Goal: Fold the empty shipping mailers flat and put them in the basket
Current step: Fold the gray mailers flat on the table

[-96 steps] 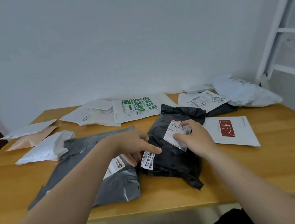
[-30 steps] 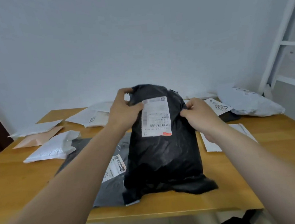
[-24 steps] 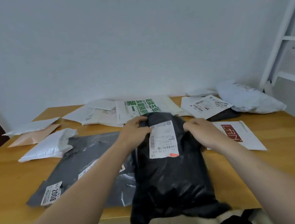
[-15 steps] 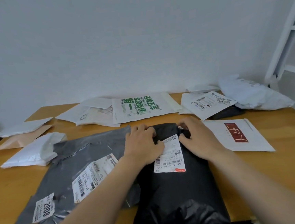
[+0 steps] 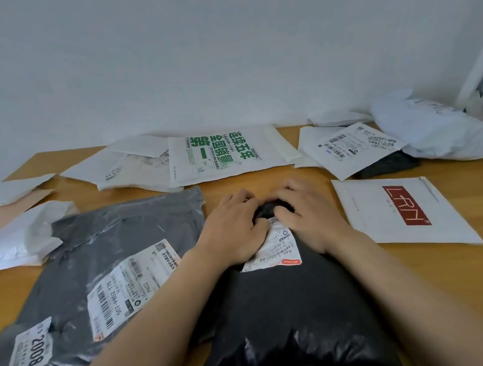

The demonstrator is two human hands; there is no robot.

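so your black mailer (image 5: pixel 289 310) is lying lengthwise dead centre on the surface (image 5: pixel 460 265), near end hanging off the edge closest to you; the far end is bunched up under both hands; your left hand (image 5: pixel 232 227) has its grip curled over the far-left corner, thumb side sitting on the crumpled white label (image 5: pixel 275 247); your right hand (image 5: pixel 307 215) has its grip curled over the far-right corner, fingertips dug into the black plastic; the two hands are nearly touching across the top of the bag

just beside it on your left there's the big grey mailer (image 5: pixel 94 254), flat-ish and wrinkly, with a long barcode label (image 5: pixel 129 286) and a small "2008" tag (image 5: pixel 30 350); whether the black one overlaps its edge I can't tell, your forearm covers it; a puffy white mailer (image 5: pixel 20 237) sits on its far-left corner, a peach envelope (image 5: pixel 9 209) beyond that

on your right, apart from the bag, a flat white mailer with a red logo (image 5: pixel 403 212); along the wall there's a white mailer with green print (image 5: pixel 226 155), a white one with barcodes (image 5: pixel 348 147) lying over a dark mailer (image 5: pixel 390 164), and a lumpy white bag (image 5: pixel 434 133) in the far-right corner
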